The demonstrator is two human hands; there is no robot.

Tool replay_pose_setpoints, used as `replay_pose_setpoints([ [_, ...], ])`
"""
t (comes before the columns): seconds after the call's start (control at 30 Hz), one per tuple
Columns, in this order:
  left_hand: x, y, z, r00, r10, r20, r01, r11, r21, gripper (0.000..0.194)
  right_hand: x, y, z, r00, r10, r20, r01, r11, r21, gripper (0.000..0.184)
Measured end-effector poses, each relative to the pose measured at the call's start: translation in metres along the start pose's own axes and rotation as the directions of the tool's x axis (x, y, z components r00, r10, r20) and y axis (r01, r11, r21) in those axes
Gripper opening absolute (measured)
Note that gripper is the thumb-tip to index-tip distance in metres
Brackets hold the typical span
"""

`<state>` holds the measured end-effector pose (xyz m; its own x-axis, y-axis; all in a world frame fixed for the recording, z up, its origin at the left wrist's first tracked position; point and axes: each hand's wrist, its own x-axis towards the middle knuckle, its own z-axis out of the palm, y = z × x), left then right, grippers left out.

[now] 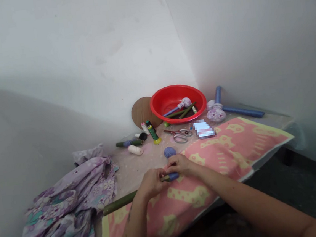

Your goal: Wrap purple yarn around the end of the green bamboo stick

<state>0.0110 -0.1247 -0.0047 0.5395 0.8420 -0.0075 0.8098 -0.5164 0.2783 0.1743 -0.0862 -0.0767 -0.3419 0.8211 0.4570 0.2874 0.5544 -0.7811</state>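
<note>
A green bamboo stick [120, 202] lies slantwise over the front of the table, its right end wrapped in blue yarn [173, 176]. My left hand [154, 182] is closed around the stick just left of the wrapping. Over the wrapped end, my right hand [179, 164] has its thumb and fingers pinched together beside the left fingertips; what is between them is too small to make out. A ball of blue yarn [170, 152] sits just behind my right hand. Beneath both hands spreads a pink and yellow patterned cloth [190, 197].
Behind are scissors [178, 134], a blurred phone [204, 128], thread spools [153, 134] and a red basin [157, 109] with sticks inside. A cardboard disc [142, 112] leans at the wall. Blue-wrapped sticks [243, 111] with floral heads lie right; floral fabric [62, 211] is heaped left.
</note>
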Motion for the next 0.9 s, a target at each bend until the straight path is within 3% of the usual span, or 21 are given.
replay_pose_setpoints([
  [0.17,-0.001,-0.003,0.005,0.998,0.057,0.014,-0.056,0.995,-0.077,0.017,0.000,-0.001,0.000,0.974,0.189,0.122,-0.220,0.908,0.355,0.020],
  [0.33,-0.001,-0.001,0.006,0.999,0.040,-0.018,-0.042,0.989,-0.138,0.014,-0.001,-0.004,-0.002,0.950,0.264,0.169,-0.313,0.814,0.489,0.022],
  [0.43,-0.001,0.003,0.003,0.999,0.027,-0.024,-0.033,0.952,-0.305,0.016,0.001,-0.003,-0.002,0.953,0.268,0.140,-0.301,0.798,0.522,0.019],
  [0.6,0.001,0.011,0.000,0.997,-0.075,-0.037,0.035,0.774,-0.633,0.025,0.004,0.003,-0.001,0.969,0.237,0.061,-0.232,0.807,0.543,0.016],
  [0.7,0.003,0.012,-0.002,0.985,-0.154,-0.084,0.053,0.718,-0.694,0.029,0.005,0.003,0.000,0.977,0.200,0.073,-0.206,0.805,0.557,0.019],
  [0.9,0.005,0.011,-0.004,0.969,-0.227,-0.096,0.090,0.691,-0.717,0.038,0.004,0.000,0.000,0.985,0.134,0.110,-0.172,0.823,0.541,0.026],
])
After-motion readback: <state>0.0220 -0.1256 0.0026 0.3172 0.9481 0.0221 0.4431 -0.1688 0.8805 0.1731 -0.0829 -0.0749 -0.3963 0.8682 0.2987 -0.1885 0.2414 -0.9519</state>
